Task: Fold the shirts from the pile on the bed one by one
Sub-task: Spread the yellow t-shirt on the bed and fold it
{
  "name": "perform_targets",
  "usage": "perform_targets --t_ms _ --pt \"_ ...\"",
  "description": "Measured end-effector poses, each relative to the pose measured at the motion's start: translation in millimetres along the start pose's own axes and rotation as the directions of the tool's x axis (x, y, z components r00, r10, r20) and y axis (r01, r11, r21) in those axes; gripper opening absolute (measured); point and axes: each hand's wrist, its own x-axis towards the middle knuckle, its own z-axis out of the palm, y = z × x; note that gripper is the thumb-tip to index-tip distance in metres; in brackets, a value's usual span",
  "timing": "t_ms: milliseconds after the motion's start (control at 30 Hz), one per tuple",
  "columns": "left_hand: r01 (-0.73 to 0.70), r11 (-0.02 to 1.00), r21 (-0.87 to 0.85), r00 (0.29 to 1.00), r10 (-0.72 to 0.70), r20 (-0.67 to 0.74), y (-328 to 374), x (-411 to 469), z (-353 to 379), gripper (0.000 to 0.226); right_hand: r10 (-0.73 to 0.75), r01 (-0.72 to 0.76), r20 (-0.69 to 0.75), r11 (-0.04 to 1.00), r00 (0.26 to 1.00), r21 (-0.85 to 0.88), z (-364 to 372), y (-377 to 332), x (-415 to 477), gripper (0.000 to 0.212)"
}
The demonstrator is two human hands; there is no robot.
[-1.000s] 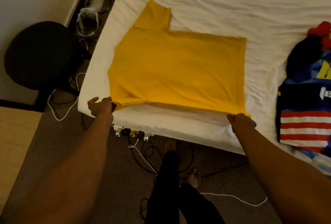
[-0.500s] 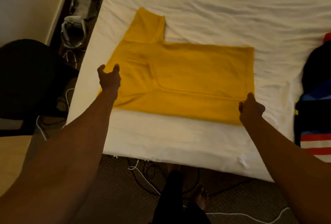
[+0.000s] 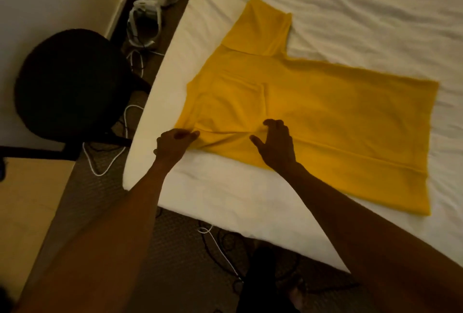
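One yellow shirt is lying flat on the bed, filling the middle of the frame. Its lower long edge is already turned in, and a sleeve is sticking out toward the upper centre. The left hand is working at the shirt's lower-left corner, its fingers curling round a bunched bit of cloth and pinching it. The right hand is resting on the shirt just beside it, fingers spread and nearly straight, pressing the fabric down and gripping nothing.

The step in hand is looking like tidying that rumpled shoulder end before the next fold. To do it well, the right hand should be pinning the body while the left is drawing the corner gently toward the left of the frame. That way the creases fanning between the hands are going flat without skewing the turned-in edge. Pulling too hard is risking dragging the whole shirt toward the bed's edge.

Left of the bed, a dark chair and white cables are sitting on the floor.
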Motion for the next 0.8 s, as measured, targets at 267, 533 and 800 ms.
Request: perform_targets --t_ms 267,533,800 --pt "-0.239 0.955 0.176 0.971 0.235 0.043 -6 25 -7 0.033 0.242 -0.242 -0.049 0.97 0.969 -0.005 8 -32 94 0.091" --pt "-0.238 0.96 0.151 0.969 0.223 0.106 -23 31 -10 0.045 0.413 -0.359 -0.108 0.872 0.904 0.334 -7 -7 130 0.038" --pt "-0.194 0.946 0.26 0.971 0.223 -0.083 -22 32 -7 0.035 0.289 -0.247 -0.157 0.939 0.944 0.241 -12 11 99 0.036"
